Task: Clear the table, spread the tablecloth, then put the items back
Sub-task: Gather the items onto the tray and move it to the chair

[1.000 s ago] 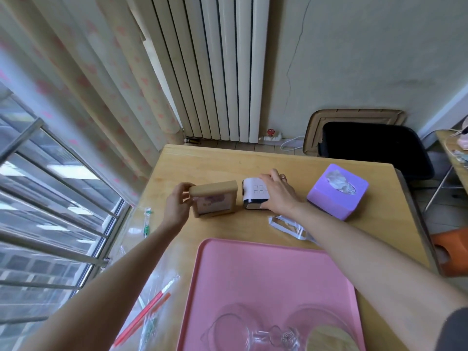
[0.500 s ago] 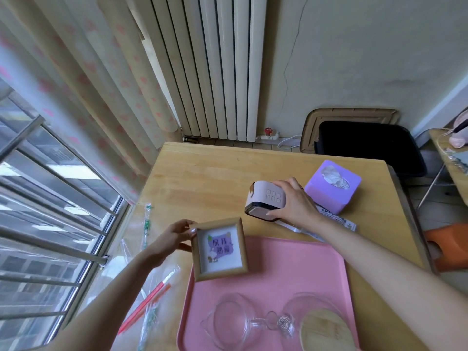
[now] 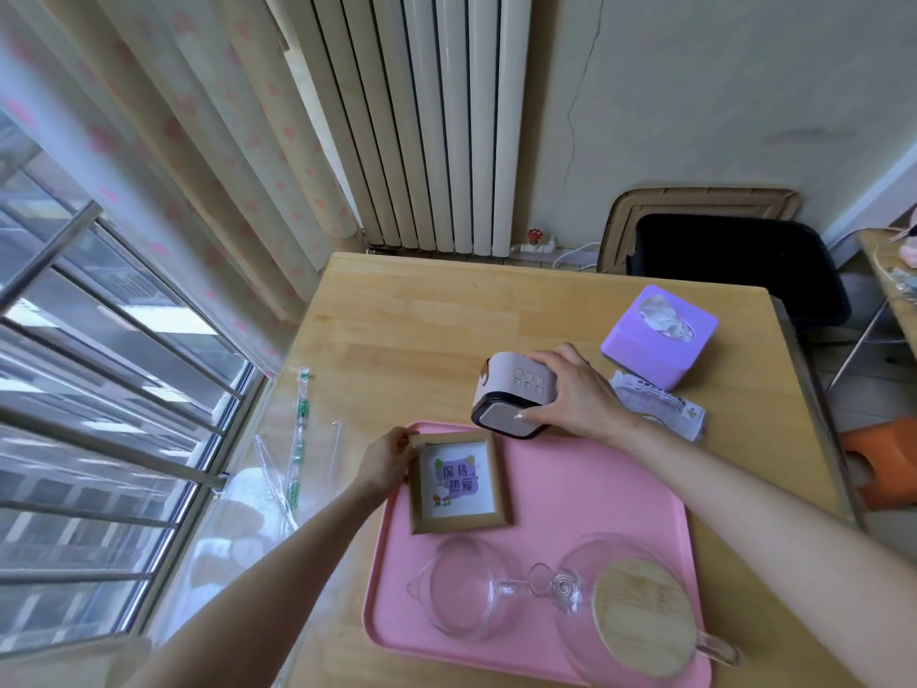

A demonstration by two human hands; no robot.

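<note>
Both hands are gripping: right hand (image 3: 580, 399) the clock (image 3: 513, 394) just beyond the tray's (image 3: 570, 489) far edge, left hand (image 3: 384, 461) the frame (image 3: 456, 481).

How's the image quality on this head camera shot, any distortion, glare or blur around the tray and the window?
Head view: the wide-angle lens bows the window bars and the edges of the table; window daylight brightens the left side; the curtain looks soft; the picture frame and clock are sharp; the glassware on the pink tray shows only faint outlines.
</note>
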